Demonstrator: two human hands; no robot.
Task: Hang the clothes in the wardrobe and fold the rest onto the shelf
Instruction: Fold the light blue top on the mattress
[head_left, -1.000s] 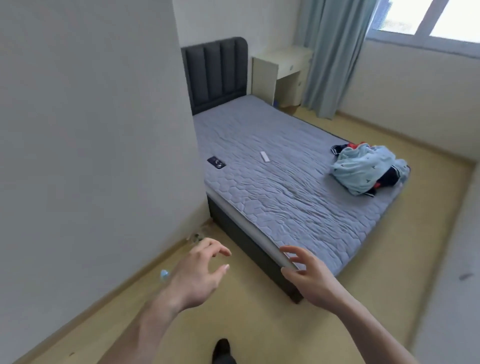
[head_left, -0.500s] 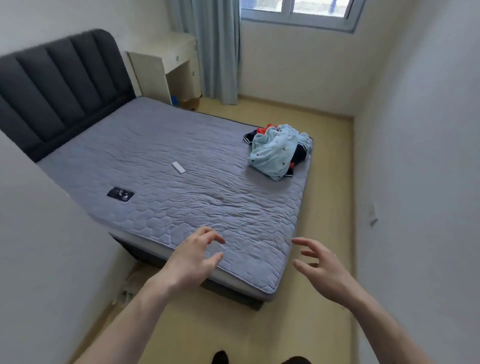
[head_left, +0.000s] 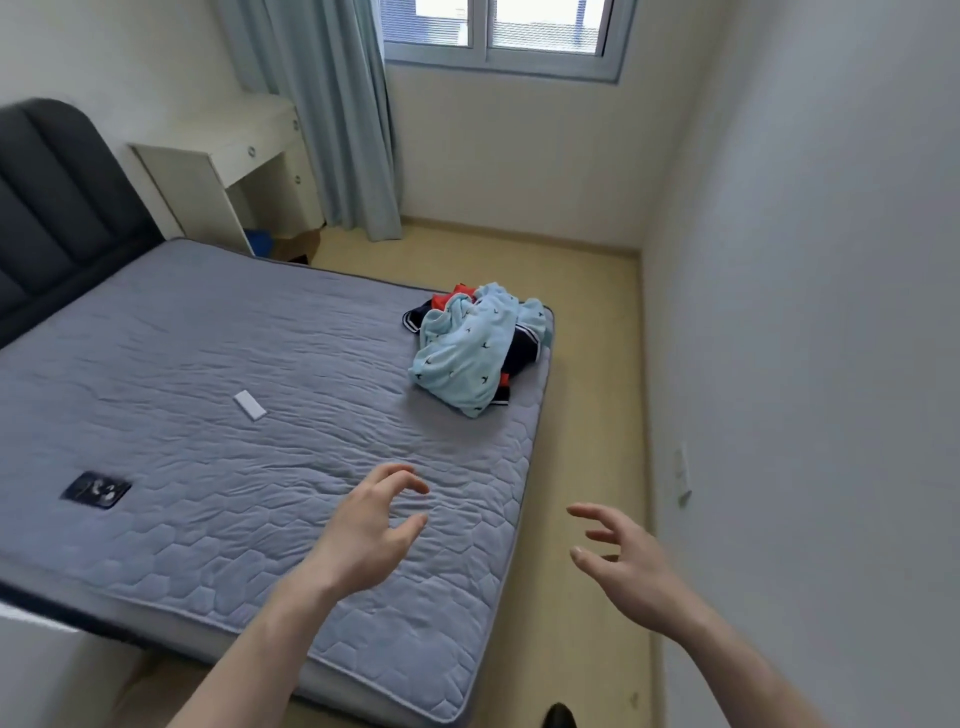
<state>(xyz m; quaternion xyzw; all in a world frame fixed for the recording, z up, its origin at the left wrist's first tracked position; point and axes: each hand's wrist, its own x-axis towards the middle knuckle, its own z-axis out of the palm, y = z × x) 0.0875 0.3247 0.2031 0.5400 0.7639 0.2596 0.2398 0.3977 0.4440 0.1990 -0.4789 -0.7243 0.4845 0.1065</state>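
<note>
The clothes (head_left: 475, 347) lie in a heap on the bed (head_left: 218, 467), at its corner nearest the window (head_left: 498, 31): a light blue piece on top, red and dark ones under it. Both hands are held out with fingers loosely spread, grasping nothing. The left hand (head_left: 363, 530) is above the bed's near end; the right hand (head_left: 631, 564) is above the floor (head_left: 587, 395) beside the bed. A white slip (head_left: 250, 405) and a dark phone (head_left: 96, 489) lie on the bed, well apart from the clothes.
</note>
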